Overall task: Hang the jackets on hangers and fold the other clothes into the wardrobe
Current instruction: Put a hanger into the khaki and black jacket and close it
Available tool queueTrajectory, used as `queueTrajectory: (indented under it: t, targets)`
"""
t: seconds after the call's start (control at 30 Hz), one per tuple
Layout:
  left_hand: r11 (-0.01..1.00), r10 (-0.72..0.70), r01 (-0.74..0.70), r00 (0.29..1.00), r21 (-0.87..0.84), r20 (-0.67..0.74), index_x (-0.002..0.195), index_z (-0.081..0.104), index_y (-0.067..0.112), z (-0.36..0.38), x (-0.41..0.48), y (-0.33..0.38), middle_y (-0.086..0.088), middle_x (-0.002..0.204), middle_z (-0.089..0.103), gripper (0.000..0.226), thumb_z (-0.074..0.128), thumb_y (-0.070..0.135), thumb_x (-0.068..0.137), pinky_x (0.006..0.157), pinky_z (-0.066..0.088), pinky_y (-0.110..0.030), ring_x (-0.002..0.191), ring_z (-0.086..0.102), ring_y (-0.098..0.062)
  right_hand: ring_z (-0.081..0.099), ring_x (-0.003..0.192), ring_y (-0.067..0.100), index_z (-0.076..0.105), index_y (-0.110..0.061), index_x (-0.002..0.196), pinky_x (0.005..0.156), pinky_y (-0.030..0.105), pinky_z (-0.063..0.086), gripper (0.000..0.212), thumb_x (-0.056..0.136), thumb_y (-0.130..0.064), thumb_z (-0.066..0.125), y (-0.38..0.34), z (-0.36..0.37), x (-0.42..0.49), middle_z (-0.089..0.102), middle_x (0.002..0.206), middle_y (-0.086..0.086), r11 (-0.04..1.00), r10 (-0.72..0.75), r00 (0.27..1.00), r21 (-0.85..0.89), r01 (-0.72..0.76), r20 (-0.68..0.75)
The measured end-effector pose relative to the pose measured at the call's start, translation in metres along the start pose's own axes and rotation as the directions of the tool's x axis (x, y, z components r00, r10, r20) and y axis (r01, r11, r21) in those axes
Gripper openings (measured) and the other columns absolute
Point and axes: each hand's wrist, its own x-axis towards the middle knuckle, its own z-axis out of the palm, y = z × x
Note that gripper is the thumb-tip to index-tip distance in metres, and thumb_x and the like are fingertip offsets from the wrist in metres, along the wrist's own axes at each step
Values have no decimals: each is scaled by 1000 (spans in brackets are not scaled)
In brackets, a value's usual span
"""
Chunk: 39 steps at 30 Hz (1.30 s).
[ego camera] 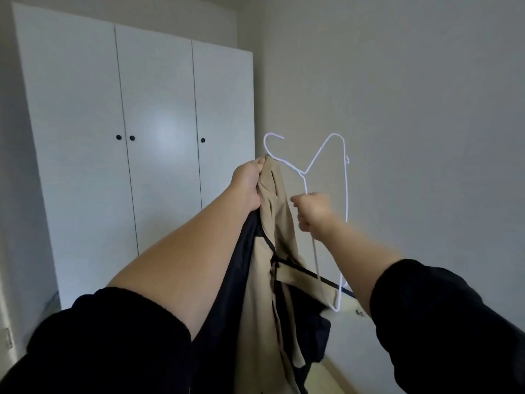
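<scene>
1. Hands first: the left hand is clenched on the bunched top edge of a beige-and-black jacket, which hangs in the air just right of the wardrobe. The right hand, further right of the wardrobe, is closed round one wire of a white hanger. The hanger is tipped on its side, with its hook pointing back towards the wardrobe.
2. Hanging looks not yet done: no arm of the hanger appears to sit inside a shoulder.
3. Snagging is the likeliest fault. The hook lies close to the jacket's top (whether it touches, I cannot tell), and turning the hanger upright could catch it in the cloth or the dark lining.
4. Dropping comes next. The jacket is held at one gathered point, so loosening the left hand to open the neck could let it slide to the floor.
5. Lopsided loading is also possible. If one shoulder goes on alone, the thin wire would probably tilt and shed the jacket.
6. Doors are a further snag: all three wardrobe doors are shut and both hands are full, so reaching for a knob may swing the jacket off.
</scene>
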Motion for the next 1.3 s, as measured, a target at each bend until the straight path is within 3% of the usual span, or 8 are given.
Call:
queueTrajectory:
  t: [0.23,0.37,0.47,0.6,0.77,0.87,1.1,1.3]
  targets:
    - [1000,-25,25,999,-9,-47,102,65,9,-31,2,-1,-12,95,65,25,40,13,100,86,50,-45,76,59,-26,21,34,12,46,-7,70,35,17,20,24,84,6,59,50,40,-13,28,43,-1,993,97,911,23,-116,401]
    - [1000,-18,19,994,14,-108,108,65,7,-70,3,5,-14,107,65,23,44,12,100,98,47,-47,98,61,-29,24,30,11,45,-9,65,38,19,20,31,90,-9,62,44,50,-10,32,46,1,997,65,953,17,-74,297]
    - [949,50,-24,996,314,-73,99,67,5,-97,4,14,-11,100,67,19,48,5,95,88,50,-36,92,61,-26,28,27,12,39,-13,57,38,20,22,39,91,-10,60,26,40,0,33,45,2,997,16,993,67,-24,115]
    - [665,71,-86,996,742,51,76,60,14,-103,-9,32,2,79,62,24,56,28,94,65,46,-24,73,57,-16,18,30,11,28,-19,59,38,17,15,41,91,-3,48,-3,34,1,21,37,-4,939,38,989,333,-85,143]
    - [99,-3,-224,974,970,225,141,33,30,-105,-31,31,13,115,43,78,65,61,78,94,37,-28,108,44,-10,11,35,13,22,-23,58,40,19,12,40,87,-6,44,-27,28,-11,15,41,-5,936,69,966,318,-149,249]
    - [-152,-76,-256,966,955,247,134,44,20,-113,-34,22,12,116,55,75,74,52,74,89,45,-29,106,55,-14,9,32,12,18,-24,58,39,19,9,42,89,-9,42,-33,20,-14,15,38,-5,952,85,930,247,-182,359]
    - [631,-409,180,904,754,126,103,64,6,-131,-42,11,-10,101,70,35,55,38,93,84,54,-34,87,69,-20,13,34,11,30,-19,63,36,14,12,36,96,-19,46,-8,13,-20,19,41,-4,994,105,882,-64,-84,459]
    - [775,-262,317,948,547,-178,117,61,9,-132,-32,-8,-11,116,66,53,54,55,91,94,50,-41,103,63,-25,32,50,17,65,-12,91,43,20,25,23,100,-17,45,19,21,-19,40,58,2,956,-207,967,-177,232,150]
